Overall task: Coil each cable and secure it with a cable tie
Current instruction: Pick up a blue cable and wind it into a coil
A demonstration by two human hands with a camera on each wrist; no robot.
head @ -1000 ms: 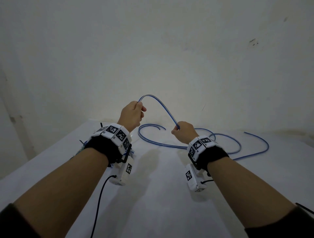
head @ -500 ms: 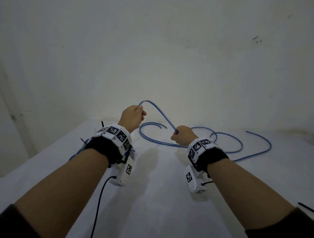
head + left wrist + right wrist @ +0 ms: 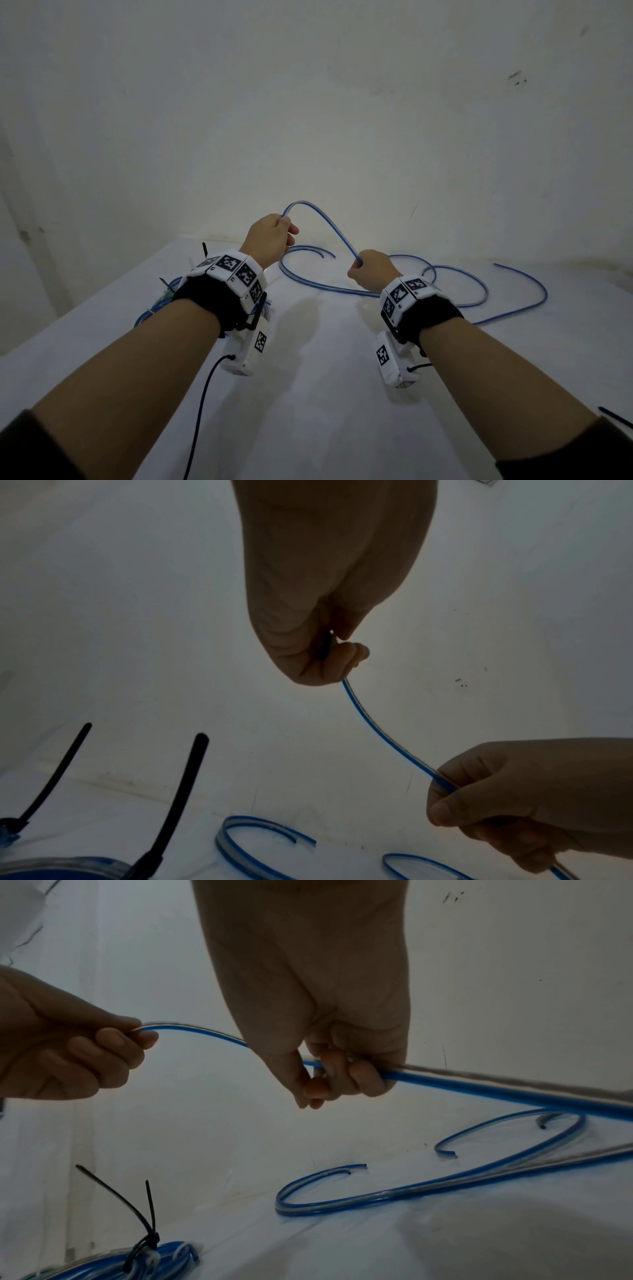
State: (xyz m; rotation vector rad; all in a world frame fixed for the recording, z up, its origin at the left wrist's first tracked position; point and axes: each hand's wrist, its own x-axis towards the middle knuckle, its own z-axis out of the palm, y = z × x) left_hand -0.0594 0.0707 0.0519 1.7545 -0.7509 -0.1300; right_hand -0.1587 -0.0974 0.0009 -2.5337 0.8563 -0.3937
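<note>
The white table has most of the blue cable lying loose behind your right hand. Your left hand pinches its end up high; your right hand grips it lower, so the cable slants down rightward.

Bare room: white wall, white table

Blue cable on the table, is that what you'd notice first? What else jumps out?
Yes: the blue cable arches in the air between the left hand and right hand, and more blue cable lies loose on the white table. At the left lies a coiled bundle tied with black cable ties.
</note>
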